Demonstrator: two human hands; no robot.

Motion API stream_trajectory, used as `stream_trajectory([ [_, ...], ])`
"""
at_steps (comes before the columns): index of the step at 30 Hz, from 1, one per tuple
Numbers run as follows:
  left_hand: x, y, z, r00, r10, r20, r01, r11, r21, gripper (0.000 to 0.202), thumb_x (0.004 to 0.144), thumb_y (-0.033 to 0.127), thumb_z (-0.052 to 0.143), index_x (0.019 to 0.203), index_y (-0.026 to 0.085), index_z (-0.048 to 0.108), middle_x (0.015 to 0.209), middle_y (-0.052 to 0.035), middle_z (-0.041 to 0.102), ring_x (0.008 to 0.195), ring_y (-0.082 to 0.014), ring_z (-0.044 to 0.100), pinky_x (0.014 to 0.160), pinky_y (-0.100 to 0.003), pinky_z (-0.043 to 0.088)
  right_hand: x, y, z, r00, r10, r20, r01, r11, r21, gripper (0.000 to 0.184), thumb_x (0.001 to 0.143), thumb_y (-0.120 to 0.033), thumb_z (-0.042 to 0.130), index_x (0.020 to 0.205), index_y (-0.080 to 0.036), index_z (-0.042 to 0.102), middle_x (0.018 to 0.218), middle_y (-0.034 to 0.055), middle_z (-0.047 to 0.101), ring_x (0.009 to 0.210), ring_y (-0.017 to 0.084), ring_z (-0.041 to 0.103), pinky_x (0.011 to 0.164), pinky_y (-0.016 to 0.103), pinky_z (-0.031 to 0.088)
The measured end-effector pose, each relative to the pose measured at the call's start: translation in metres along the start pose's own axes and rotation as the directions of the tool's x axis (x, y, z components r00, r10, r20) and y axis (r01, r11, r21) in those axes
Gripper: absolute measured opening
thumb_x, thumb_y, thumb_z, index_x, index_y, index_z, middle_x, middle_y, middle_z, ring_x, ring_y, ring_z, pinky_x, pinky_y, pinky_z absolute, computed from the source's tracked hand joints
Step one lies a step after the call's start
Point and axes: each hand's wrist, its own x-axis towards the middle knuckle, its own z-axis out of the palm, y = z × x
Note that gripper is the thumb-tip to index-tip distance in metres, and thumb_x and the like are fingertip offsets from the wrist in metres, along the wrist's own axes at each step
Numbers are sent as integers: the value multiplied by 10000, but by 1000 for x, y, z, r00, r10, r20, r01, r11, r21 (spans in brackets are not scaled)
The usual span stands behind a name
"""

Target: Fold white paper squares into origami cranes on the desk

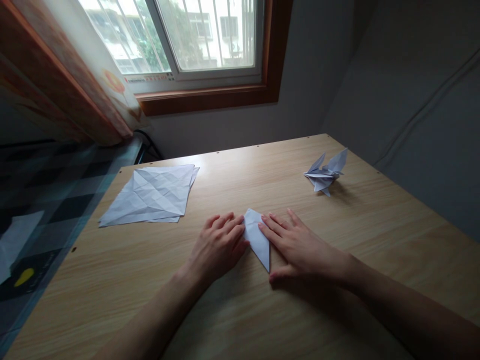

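A folded piece of white paper [257, 237], kite-shaped with its long point toward me, lies flat on the wooden table between my hands. My left hand [221, 242] rests at its left edge, fingertips touching the paper and fingers lightly bent. From the other side, my right hand [296, 245] lies flat with fingers spread, its fingertips pressing on the paper's right part and the thumb near the lower tip. Neither hand grasps the paper. The undersides of both hands are hidden.
Creased white sheets [161, 192] lie stacked at the back left of the table [240, 175]. A folded paper figure [325, 172] with raised points stands at the back right. Left of the table is a checked cloth [56, 200] with more paper [18, 240]. Behind are a window and a curtain [71, 65].
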Motion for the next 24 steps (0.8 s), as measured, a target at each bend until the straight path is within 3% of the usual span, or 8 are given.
stream_trajectory([
  [5, -1, -3, 0, 999, 32, 14, -31, 999, -4, 409, 893, 536, 533, 1088, 190, 630, 1279, -109, 637, 1192, -320, 550, 981, -487, 384, 3, 13, -3, 995, -68, -74, 72, 996, 48, 964, 687, -718, 673, 1430, -150, 437, 1469, 228, 430, 1373, 382, 368, 1126, 606, 198],
  [10, 0, -6, -1, 998, 47, 43, -44, 997, -64, 610, 788, 695, 575, 1104, 175, 622, 1285, -134, 624, 1189, -338, 541, 974, -498, 394, 12, 36, 2, 980, -100, -174, 117, 989, 92, 595, 806, -536, 688, 1300, -223, 577, 1373, 126, 568, 1308, 305, 463, 1096, 537, 288],
  [16, 0, -8, 1, 997, 77, -8, -77, 995, -61, 528, 831, 664, 549, 1000, 172, 641, 1208, -118, 667, 1140, -307, 577, 937, -459, 420, 17, 41, 9, 933, -163, -319, 193, 979, 64, 324, 878, -402, 655, 1139, -212, 674, 1208, 94, 680, 1166, 258, 580, 1013, 450, 404],
  [24, 0, -9, 1, 995, 75, -61, -82, 990, -117, 371, 877, 532, 580, 998, 194, 670, 1116, -94, 702, 1070, -273, 612, 895, -430, 453, 18, 44, 10, 935, -135, -328, 210, 956, 205, 291, 839, -374, 705, 1079, -209, 697, 1183, 88, 690, 1172, 254, 580, 1017, 437, 403],
])
